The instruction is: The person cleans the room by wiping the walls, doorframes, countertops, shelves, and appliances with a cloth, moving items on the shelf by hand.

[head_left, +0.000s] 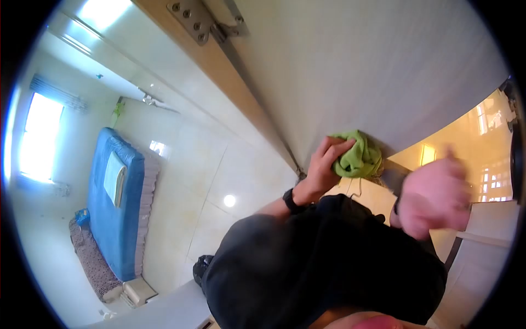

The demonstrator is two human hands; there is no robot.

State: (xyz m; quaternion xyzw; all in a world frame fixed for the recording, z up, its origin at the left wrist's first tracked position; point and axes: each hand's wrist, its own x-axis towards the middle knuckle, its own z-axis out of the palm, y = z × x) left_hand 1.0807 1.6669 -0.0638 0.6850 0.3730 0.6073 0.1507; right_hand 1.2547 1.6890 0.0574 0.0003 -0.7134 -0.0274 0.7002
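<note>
A bunched green cloth point(359, 156) is pressed near the lower part of a pale door panel point(350, 66). My left hand point(324, 164) is closed on the cloth from its left side, with a black band on the wrist. To the right, my right hand point(435, 194) is raised apart from the cloth and blurred by motion. Its fingers are smeared, so their pose and anything in them cannot be made out.
A metal hinge point(189, 21) joins the door to its wooden frame. Through the doorway at left stand a blue-covered bed point(129, 219) and a bright window point(39, 137). A black bag point(202, 267) lies on the tiled floor point(222, 181). A white furniture piece point(482, 257) stands at right.
</note>
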